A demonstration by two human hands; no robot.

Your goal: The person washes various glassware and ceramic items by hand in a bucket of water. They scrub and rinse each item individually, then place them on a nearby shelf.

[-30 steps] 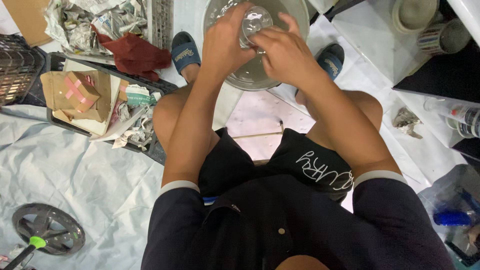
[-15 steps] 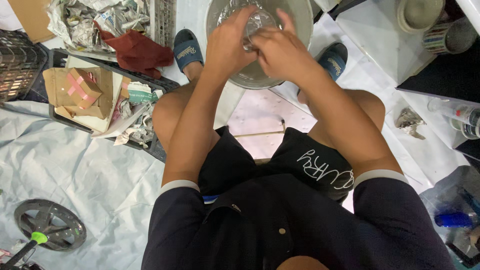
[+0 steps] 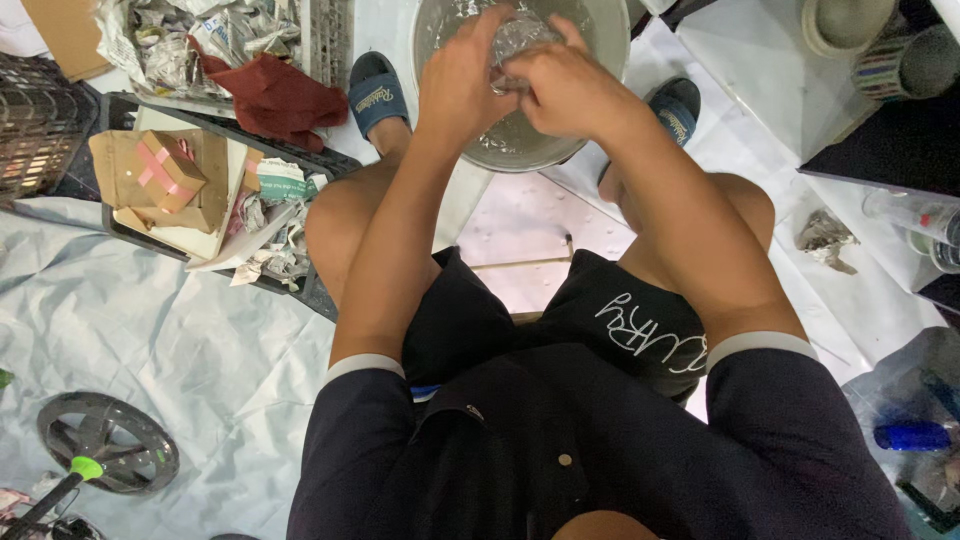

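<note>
A metal basin (image 3: 520, 150) held water. Over it, the left hand (image 3: 462, 80) and right hand (image 3: 565, 88) both gripped a clear glass (image 3: 515, 40); its axis couldn't be told.

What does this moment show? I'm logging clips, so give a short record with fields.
Posture: person seated, knees apart
Left hand: grips a clear glass object
Right hand: on the same glass
Beneath hands: round grey metal basin between blue slippers
Left side: dark red cloth, small cardboard box with pink tape, crumpled newspaper
Floor cover: pale plastic sheet
</note>
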